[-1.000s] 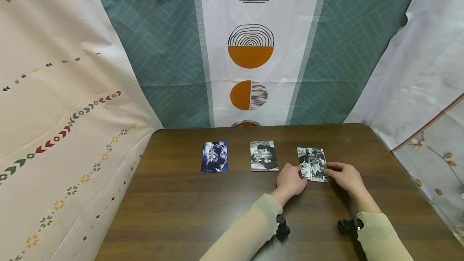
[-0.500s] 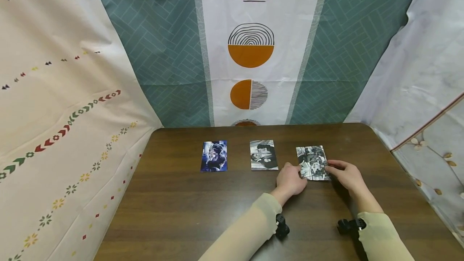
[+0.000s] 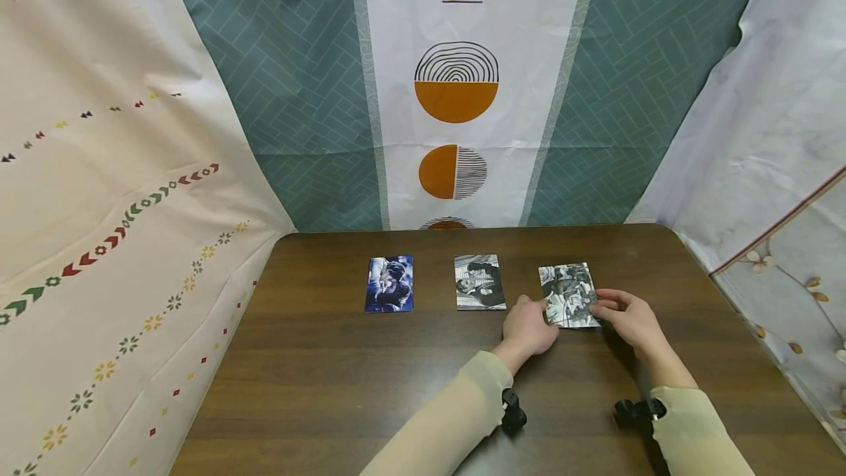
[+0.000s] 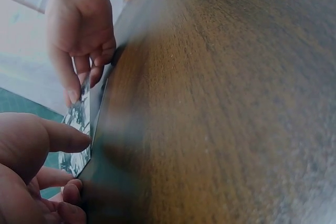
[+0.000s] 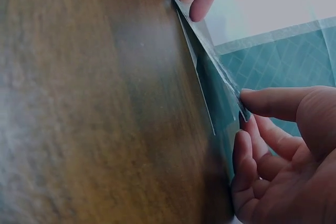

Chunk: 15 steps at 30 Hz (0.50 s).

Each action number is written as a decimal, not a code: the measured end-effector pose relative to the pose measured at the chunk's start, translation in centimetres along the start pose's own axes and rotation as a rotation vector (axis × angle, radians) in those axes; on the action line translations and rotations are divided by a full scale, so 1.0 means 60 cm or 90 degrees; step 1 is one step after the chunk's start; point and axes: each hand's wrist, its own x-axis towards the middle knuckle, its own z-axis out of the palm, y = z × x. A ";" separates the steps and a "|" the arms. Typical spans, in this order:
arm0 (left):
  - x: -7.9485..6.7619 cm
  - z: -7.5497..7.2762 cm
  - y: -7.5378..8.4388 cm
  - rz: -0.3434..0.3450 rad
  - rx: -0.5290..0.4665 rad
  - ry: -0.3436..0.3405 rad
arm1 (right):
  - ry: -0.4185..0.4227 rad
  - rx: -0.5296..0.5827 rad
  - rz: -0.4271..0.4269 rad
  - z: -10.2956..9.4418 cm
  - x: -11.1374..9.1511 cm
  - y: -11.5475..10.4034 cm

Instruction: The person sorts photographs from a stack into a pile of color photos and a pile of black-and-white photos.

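Observation:
A black-and-white photo card [image 3: 568, 294] lies at the right of the row on the wooden table. My right hand [image 3: 631, 322] pinches its right edge between thumb and fingers. That edge is raised, as the right wrist view shows, and a second thin sheet [image 5: 202, 95] lies below it with a gap between. My left hand [image 3: 529, 327] holds the card's left side, its thumb [image 4: 71, 137] at the near corner and the other fingers curled by the far part of the edge. The card slopes down toward the left hand.
Another black-and-white photo card [image 3: 479, 283] lies left of my left hand. Farther left is a blue-toned photo card [image 3: 390, 284]. The brown table [image 3: 317, 380] ends at a patterned cloth [image 3: 456, 101] behind, with pale cloths at both sides.
My right hand has risen slightly, lifting the right edge of the photo card a little. The left hand stays nearly still. The other two cards have not moved.

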 end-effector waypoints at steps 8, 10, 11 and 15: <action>0.000 -0.005 0.005 -0.008 -0.009 -0.009 | 0.009 0.001 0.001 0.001 -0.001 0.007; -0.002 -0.007 0.005 -0.014 -0.026 -0.011 | 0.011 0.013 -0.004 0.002 -0.002 0.008; -0.003 -0.009 0.005 -0.016 -0.034 -0.010 | 0.012 0.018 -0.005 0.003 -0.003 0.008; -0.007 -0.013 0.007 -0.022 -0.056 -0.004 | 0.017 0.026 -0.006 0.003 -0.007 0.009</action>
